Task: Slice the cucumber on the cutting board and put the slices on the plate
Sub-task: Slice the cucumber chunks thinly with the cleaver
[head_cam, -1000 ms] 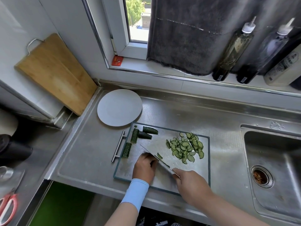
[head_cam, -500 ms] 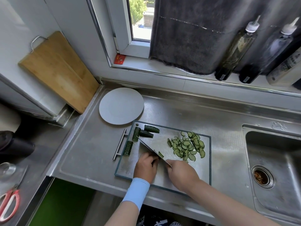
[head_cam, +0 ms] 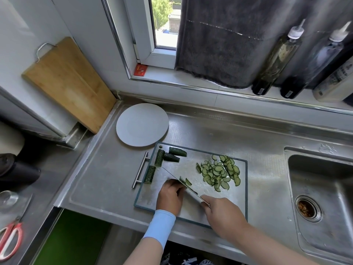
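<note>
A steel cutting board (head_cam: 193,165) with a dark rim lies on the counter. My right hand (head_cam: 223,215) grips a knife (head_cam: 178,181) whose blade slants across the board. My left hand (head_cam: 170,196) presses down on a cucumber piece, mostly hidden under the fingers, right beside the blade. Two fresh slices (head_cam: 186,181) lean against the blade's far side. A heap of thin slices (head_cam: 219,172) covers the board's right half. Several uncut cucumber chunks (head_cam: 168,156) lie at the board's far left corner. The white plate (head_cam: 142,124) stands bare behind the board.
A sink (head_cam: 321,199) with a drain sits to the right. A wooden board (head_cam: 68,83) leans on the left wall. Bottles (head_cam: 277,58) line the window sill. Red scissors (head_cam: 9,240) and a glass (head_cam: 7,197) lie far left.
The knife moved forward, then drew back toward me in a slicing stroke. My left hand stayed on the cucumber piece. The view shifted slightly.
</note>
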A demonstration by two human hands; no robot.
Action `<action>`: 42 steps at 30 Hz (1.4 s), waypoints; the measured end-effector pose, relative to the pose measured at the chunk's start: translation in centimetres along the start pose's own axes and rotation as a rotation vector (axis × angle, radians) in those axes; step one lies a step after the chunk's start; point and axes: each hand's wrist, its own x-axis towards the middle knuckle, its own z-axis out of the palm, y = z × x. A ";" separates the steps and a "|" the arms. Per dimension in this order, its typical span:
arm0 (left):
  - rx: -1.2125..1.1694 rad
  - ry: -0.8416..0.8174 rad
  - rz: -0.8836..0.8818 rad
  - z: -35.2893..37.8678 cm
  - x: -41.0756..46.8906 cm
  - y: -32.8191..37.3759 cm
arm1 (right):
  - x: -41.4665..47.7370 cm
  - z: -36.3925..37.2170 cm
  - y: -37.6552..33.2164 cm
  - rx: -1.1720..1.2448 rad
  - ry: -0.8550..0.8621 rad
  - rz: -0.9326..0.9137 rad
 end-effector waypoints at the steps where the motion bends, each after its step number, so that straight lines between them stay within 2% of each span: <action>1: -0.004 0.006 -0.002 0.0 0.0 0.0 | -0.1 -0.1 0.1 0.002 -0.012 0.009; 11: -0.048 -0.004 -0.046 1.1 -0.4 -1.0 | 2.0 0.0 -0.9 0.026 -0.082 0.044; 26: -0.025 0.009 -0.028 0.4 -0.5 -0.6 | 1.7 0.2 -1.0 0.001 -0.032 -0.028; 42: -0.051 0.025 -0.014 0.8 -0.7 -0.8 | 1.6 0.0 -0.9 0.039 -0.086 0.042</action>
